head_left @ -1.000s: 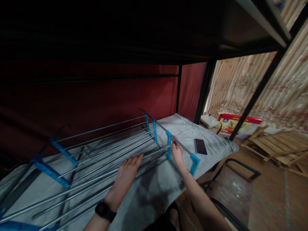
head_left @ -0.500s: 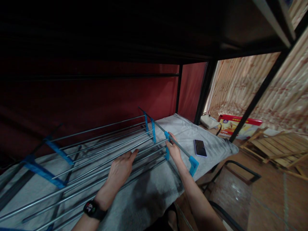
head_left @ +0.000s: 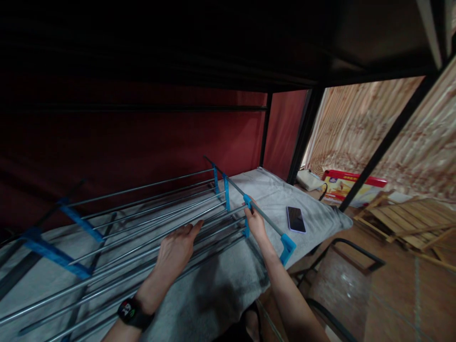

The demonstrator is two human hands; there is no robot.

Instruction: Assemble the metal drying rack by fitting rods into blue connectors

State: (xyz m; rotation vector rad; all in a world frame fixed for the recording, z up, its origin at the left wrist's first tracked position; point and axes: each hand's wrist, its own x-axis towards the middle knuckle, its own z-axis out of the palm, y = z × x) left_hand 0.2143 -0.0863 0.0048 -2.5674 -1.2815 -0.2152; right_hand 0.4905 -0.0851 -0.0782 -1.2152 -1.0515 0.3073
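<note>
Head view: the upper part of the picture is very dark, under the bunk above, and little can be made out there. The rack (head_left: pixel 142 223) of metal rods and blue brackets lies on the grey blanket (head_left: pixel 221 280); its left end is cut off by the picture edge and is blurred. The left hand (head_left: pixel 174 251) lies flat and open on the rods, fingers stretched out, a watch (head_left: pixel 130 311) on the wrist. The right hand (head_left: pixel 254 223) is closed around the end rod, just beside a blue bracket (head_left: pixel 247 216); its fingertips are hidden behind the rod. A phone (head_left: pixel 296 219) lies on the blanket, near the right hand.

Compared with one second ago, the left hand has slid a little to the left along the rods, and the right hand keeps the same grip.
</note>
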